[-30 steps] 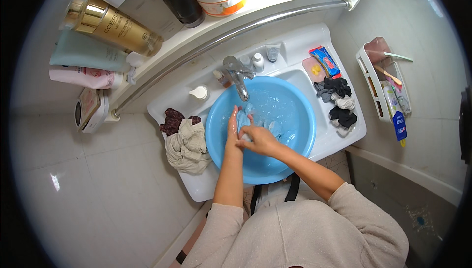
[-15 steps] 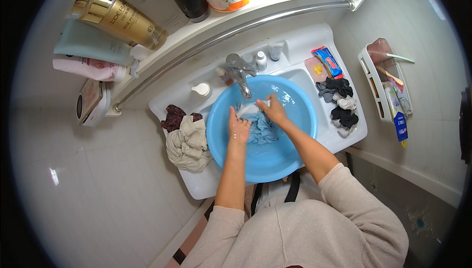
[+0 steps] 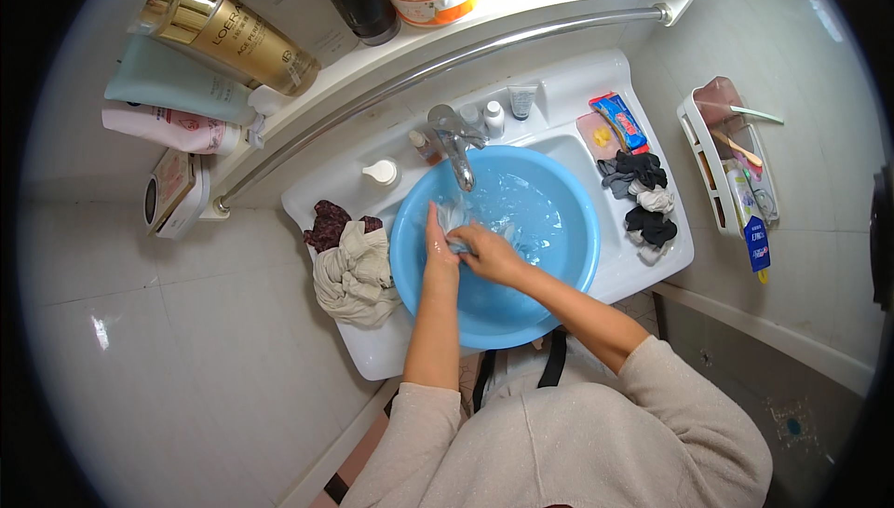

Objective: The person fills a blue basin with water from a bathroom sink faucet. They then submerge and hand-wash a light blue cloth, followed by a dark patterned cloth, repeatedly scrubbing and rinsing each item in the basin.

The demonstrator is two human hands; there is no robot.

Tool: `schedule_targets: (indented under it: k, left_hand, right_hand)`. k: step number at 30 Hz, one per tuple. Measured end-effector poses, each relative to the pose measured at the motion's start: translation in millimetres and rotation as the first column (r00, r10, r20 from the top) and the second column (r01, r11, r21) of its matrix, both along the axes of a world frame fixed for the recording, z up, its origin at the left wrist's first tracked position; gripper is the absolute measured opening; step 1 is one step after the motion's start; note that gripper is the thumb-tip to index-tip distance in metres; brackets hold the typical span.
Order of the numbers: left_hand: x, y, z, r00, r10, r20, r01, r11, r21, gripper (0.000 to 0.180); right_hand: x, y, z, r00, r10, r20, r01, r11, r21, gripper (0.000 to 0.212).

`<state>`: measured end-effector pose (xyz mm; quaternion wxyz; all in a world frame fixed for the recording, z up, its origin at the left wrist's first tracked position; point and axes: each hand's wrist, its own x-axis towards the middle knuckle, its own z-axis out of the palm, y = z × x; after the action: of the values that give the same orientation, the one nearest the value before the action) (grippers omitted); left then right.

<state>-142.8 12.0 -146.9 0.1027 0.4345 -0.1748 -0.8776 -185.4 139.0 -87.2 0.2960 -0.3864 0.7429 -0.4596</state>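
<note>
A round blue plastic basin (image 3: 570, 296) with water in it stands in the white sink, under the metal faucet (image 3: 454, 145). Over its left side, my left hand (image 3: 440, 243) holds a wet light-blue and white cloth (image 3: 453, 214) against its palm. My right hand (image 3: 494, 255) closes on the same cloth from the right, its fingers curled in close to my left palm. Much of the cloth is hidden between the hands. Ripples and glints cover the water to their right.
Left of the basin lie a beige garment (image 3: 356, 275) and a dark patterned cloth (image 3: 328, 227). Dark and pale socks (image 3: 649, 199) rest on the sink's right side, below a blue-and-red packet (image 3: 619, 122). A white pump bottle (image 3: 381, 172) stands behind. A shelf (image 3: 521, 3) overhangs the faucet.
My right hand has moved left and nearer to me, meeting my left hand. The cloth, spread in the water before, is now bunched between both hands.
</note>
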Motion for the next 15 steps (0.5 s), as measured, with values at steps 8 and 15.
schedule_targets:
  k: [8, 15]
  left_hand:
    - [-2, 17, 15, 0.968, -0.211, -0.134, 0.232, 0.958, 0.166, 0.040]
    - [-3, 40, 17, 0.992, -0.082, 0.093, 0.084, 0.996, -0.013, 0.041]
  right_hand:
    - [11, 1, 29, 0.935, -0.124, -0.332, 0.109, 0.992, -0.062, 0.016]
    - [-35, -6, -43, 0.896, -0.414, -0.159, 0.436, 0.887, 0.151, 0.028]
